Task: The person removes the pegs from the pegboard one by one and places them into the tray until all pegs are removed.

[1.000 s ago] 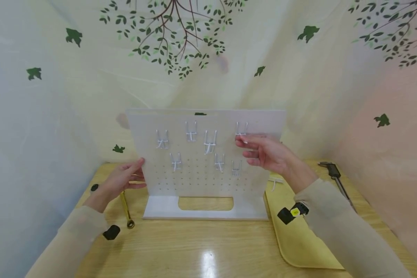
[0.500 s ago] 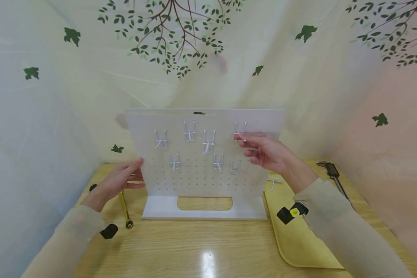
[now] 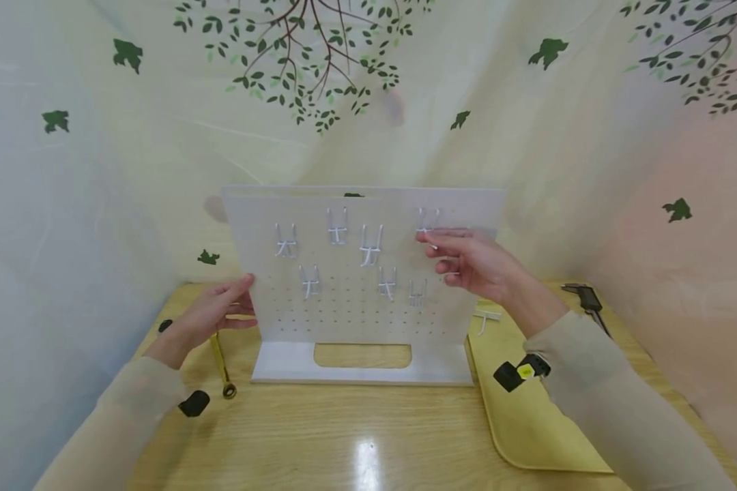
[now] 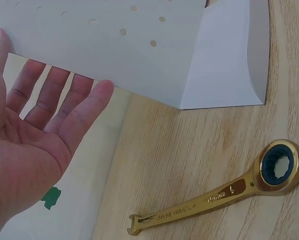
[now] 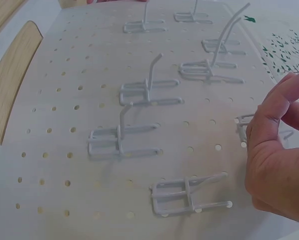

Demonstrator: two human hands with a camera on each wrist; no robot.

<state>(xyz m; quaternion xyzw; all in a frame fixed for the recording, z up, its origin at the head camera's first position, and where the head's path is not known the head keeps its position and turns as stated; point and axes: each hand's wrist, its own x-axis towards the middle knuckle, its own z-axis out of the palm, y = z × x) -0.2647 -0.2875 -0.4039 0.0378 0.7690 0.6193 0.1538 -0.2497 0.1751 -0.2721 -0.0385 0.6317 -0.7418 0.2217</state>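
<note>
A white pegboard (image 3: 344,320) stands upright on its base, with several white wire hooks fixed in its holes. My left hand (image 3: 211,317) grips its left edge; in the left wrist view the thumb lies on the front and fingers pass behind. At the upper right, my right hand (image 3: 475,262) pinches a wire hook (image 3: 428,217) near its crossbar. The right wrist view shows this hook (image 5: 243,122) partly covered by the fingers. Another hook (image 5: 189,195) sits below it in that view, hidden behind the hand from the head camera.
A gold ratchet wrench (image 4: 209,197) lies on the wooden table left of the board. To the right is a yellow tray (image 3: 528,423) bearing a white hook piece (image 3: 485,317). Digital calipers (image 3: 583,298) lie at the far right. A leaf-patterned curtain (image 3: 221,157) hangs behind.
The head view has tilted slightly, so the board appears a little higher. Both hands keep their places on the board and hook.
</note>
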